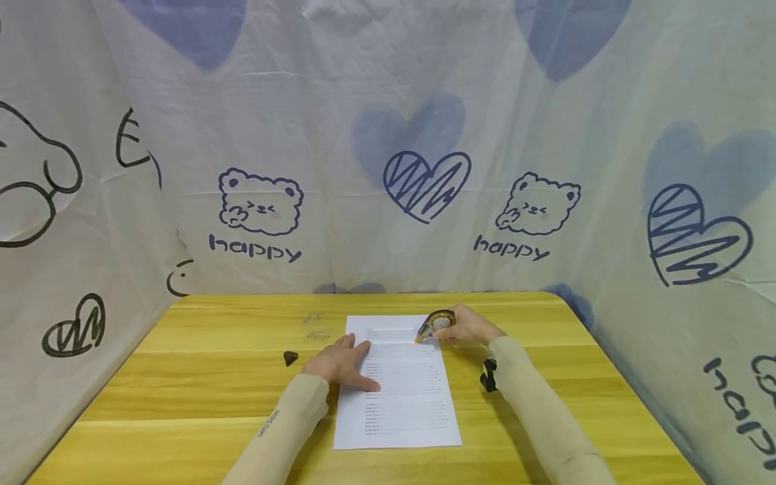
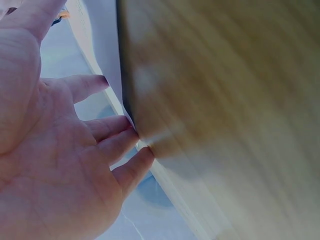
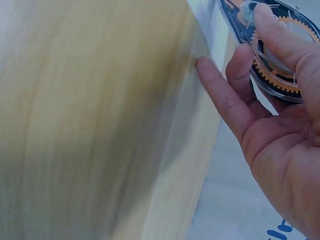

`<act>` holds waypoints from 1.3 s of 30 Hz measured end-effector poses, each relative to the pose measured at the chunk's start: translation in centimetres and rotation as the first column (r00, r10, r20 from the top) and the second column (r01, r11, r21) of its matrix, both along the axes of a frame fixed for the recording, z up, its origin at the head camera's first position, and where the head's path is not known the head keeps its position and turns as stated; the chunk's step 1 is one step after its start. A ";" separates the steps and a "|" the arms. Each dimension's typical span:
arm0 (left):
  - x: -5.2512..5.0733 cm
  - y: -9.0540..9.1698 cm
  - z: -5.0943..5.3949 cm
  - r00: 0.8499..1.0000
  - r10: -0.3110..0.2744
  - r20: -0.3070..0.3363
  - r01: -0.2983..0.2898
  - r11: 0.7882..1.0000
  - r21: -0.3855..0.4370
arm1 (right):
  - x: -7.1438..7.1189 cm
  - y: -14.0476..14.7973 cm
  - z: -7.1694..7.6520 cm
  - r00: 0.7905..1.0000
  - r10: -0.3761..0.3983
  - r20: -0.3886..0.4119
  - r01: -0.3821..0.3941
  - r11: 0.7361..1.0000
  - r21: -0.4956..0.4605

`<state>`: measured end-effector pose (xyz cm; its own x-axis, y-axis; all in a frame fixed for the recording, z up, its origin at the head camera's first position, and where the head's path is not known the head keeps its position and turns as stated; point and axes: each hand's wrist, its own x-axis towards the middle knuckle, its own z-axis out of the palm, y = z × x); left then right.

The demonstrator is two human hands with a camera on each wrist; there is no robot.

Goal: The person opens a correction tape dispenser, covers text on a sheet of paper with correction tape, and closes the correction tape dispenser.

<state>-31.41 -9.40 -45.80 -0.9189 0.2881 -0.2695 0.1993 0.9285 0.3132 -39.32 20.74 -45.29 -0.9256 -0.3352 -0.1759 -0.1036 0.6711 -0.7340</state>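
Observation:
A printed sheet of paper (image 1: 400,424) lies on the wooden table, its lines of text running across it. My left hand (image 1: 339,364) rests on the sheet's left side with fingers spread; in the left wrist view the fingertips (image 2: 131,131) touch down at the paper's edge. My right hand (image 1: 469,325) grips a correction tape dispenser (image 1: 438,320) near the sheet's upper right, its orange tip against the printed lines. In the right wrist view, thumb and fingers pinch the dispenser (image 3: 280,82), which shows an orange toothed wheel inside a clear case.
A small dark piece (image 1: 290,358) lies on the table (image 1: 200,391) left of the left hand. Patterned white curtains (image 1: 345,168) stand behind the table and at both sides. A black object (image 1: 488,375) sits at the right wrist.

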 end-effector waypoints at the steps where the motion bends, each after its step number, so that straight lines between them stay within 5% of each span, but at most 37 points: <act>1: 0.0 0.0 0.0 1.000 0.001 0.002 -0.001 1.000 0.002 | 0.0 0.0 0.0 1.000 0.002 -0.005 -0.002 1.000 0.001; 17: -0.3 0.3 0.1 1.000 0.007 -0.003 -0.007 1.000 0.000 | 0.1 1.3 0.3 0.997 0.054 -0.055 -0.059 0.993 -0.098; 29: -0.4 0.3 0.0 1.000 -0.004 0.003 0.004 1.000 0.006 | 0.8 0.9 -0.1 0.998 0.042 -0.037 -0.047 0.990 -0.135; 39: -0.8 -0.8 -0.1 0.998 -0.032 -0.055 0.034 0.999 0.026 | 0.9 0.1 0.0 0.999 -0.030 -0.036 0.022 0.981 -0.194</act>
<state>-32.19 -10.16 -45.94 -0.9218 0.3250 -0.2111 0.2470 0.9125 0.3262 -38.43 20.86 -45.30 -0.9392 -0.3354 -0.0739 -0.1191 0.5198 -0.8460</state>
